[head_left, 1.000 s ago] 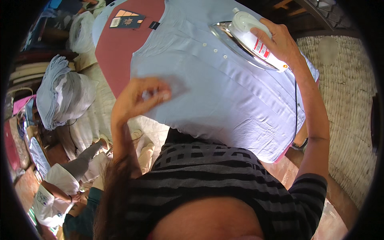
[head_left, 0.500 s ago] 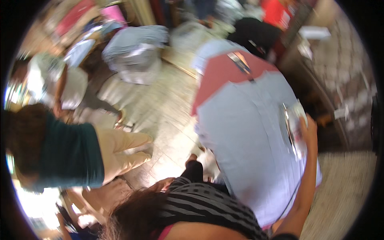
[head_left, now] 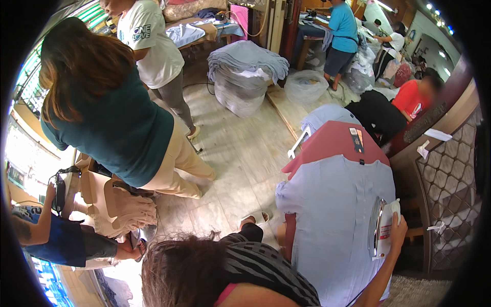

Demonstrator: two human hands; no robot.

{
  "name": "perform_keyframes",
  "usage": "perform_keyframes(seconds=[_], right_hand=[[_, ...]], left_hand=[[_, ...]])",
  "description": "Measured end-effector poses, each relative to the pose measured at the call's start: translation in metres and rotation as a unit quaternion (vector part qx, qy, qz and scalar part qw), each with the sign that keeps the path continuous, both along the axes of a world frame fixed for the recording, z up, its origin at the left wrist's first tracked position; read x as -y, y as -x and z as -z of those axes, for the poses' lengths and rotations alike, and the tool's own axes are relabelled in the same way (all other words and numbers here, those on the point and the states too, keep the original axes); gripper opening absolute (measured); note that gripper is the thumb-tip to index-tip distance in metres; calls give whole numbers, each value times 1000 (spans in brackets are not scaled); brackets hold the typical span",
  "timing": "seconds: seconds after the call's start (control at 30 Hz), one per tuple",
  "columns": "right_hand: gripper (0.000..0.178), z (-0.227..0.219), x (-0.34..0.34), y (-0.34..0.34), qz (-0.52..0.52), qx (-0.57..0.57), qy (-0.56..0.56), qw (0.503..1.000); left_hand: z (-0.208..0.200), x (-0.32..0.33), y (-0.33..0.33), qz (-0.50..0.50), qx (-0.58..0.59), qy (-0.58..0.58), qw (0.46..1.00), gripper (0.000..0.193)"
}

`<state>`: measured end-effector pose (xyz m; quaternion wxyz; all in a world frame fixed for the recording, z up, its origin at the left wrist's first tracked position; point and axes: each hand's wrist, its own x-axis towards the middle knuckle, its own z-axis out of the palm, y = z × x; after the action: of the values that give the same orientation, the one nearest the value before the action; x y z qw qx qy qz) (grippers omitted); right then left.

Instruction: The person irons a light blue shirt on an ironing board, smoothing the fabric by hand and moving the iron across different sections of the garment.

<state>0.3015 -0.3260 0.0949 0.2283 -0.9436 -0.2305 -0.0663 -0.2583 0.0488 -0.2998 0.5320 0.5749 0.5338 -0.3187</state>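
My right hand grips the white handle of an iron with a shiny chrome body. The iron rests on the right side of a light blue garment, spread out in front of me. Maroon cloth shows beyond the garment's far edge. A dark tag with an orange part lies on that cloth. My left hand is out of view; hair and my striped top fill the lower middle.
People stand at the left, one in a dark green top. An open cardboard box is near them. A tall stack of folded blue-grey cloth stands on the tiled floor. At the right is a lattice panel; a person in red is beyond.
The view has swung, so the garment and my right hand appear lower, and the picture is sharper. My right hand keeps its grip on the iron, near the garment's right side.
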Motion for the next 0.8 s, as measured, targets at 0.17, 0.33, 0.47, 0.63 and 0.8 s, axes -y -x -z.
perform_keyframes(seconds=[0.17, 0.33, 0.47, 0.63, 0.8], right_hand=[[42, 11, 16, -12, -6, 25, -32, 999], [48, -6, -20, -7, 20, 16, 16, 1000], [53, -8, -17, 0, 35, -10, -6, 999], [56, -8, -7, -5, 63, -75, -9, 995], [50, -33, -8, 40, 199, -250, -45, 947]], left_hand=[[3, -21, -5, -4, -7, -26, 1000, 33], [13, -28, -15, -32, 6, -40, 999, 33], [-2, -50, -36, -34, 27, -93, 995, 33], [-15, -73, -68, -23, 102, -190, 976, 32], [-154, -88, -216, 112, 427, -343, 829, 28]])
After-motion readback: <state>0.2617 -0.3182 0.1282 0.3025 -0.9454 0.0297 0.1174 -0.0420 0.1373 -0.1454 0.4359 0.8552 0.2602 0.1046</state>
